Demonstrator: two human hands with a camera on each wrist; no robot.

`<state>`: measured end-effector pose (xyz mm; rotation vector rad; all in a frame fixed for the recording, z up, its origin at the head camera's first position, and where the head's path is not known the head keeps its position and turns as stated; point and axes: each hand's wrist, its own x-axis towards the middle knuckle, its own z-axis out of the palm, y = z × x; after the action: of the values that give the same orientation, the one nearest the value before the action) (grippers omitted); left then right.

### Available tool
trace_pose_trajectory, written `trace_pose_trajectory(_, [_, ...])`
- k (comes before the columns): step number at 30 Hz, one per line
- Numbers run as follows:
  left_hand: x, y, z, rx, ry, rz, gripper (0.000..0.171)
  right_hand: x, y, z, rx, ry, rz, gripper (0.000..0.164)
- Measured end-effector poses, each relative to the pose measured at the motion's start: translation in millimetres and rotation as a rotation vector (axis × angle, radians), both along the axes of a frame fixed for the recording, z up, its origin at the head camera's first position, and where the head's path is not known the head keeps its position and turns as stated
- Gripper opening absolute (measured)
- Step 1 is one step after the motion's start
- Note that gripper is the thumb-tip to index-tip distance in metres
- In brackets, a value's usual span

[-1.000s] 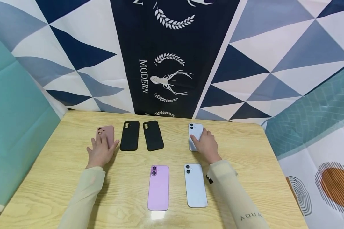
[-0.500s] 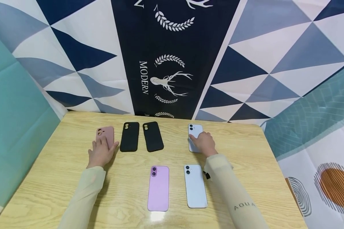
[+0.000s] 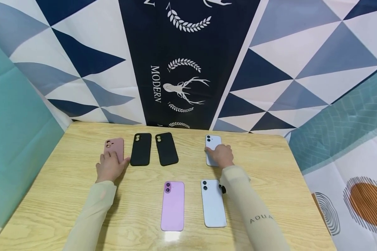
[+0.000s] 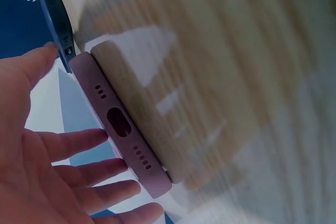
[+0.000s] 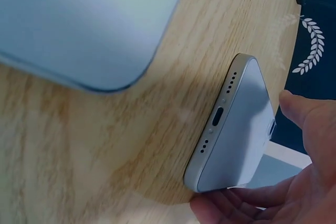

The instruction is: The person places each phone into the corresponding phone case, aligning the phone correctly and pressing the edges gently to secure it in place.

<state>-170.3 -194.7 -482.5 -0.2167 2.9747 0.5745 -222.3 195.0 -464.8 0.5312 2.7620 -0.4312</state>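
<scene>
At the back left of the table, my left hand [image 3: 109, 167] rests its nearly straight fingers on the lower part of a pink phone case [image 3: 117, 144]. Its thumb reaches toward the near corner of a black phone case [image 3: 141, 150]. A second black case [image 3: 167, 149] lies beside that one. Further right, a pale blue-white phone [image 3: 213, 140] lies flat, back up. My right hand [image 3: 222, 156] spans it, thumb at its left edge and curled fingers at its right edge. In the right wrist view those fingers [image 5: 226, 205] touch the phone's side, partly hidden.
Nearer to me lie a purple phone [image 3: 172, 207] and another pale phone [image 3: 214, 204], both back up. My right sleeve [image 3: 238, 181] passes close beside the pale one. A patterned cloth wall [image 3: 182, 87] stands behind the wooden table [image 3: 138, 209].
My left fingers have drawn back from the pink case's camera holes toward its near end. My right hand and forearm have shifted slightly left over the pale phone. Phones and cases stay put.
</scene>
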Motion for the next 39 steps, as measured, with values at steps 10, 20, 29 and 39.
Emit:
trace_pose_trajectory(10, [-2.5, -3, 1.6, 0.011, 0.012, -0.004, 0.056, -4.1, -1, -1.5, -0.003, 0.004, -0.017, 0.058])
trace_pose_trajectory(20, [-7.3, -6, 4.6, 0.097, 0.024, 0.118, 0.057, -5.1, -2, 0.4, -0.028, 0.011, -0.057, 0.058])
trace_pose_trajectory(29, [-15.4, -15, 11.0, 0.096, 0.046, 0.154, 0.061, -6.7, -1, -0.4, -0.07, 0.07, -0.132, 0.086])
trace_pose_trajectory(39, [-18.1, -21, 19.7, 0.221, -0.088, 0.261, 0.058, -7.9, -3, -7.1, -0.321, 0.154, -0.181, 0.09])
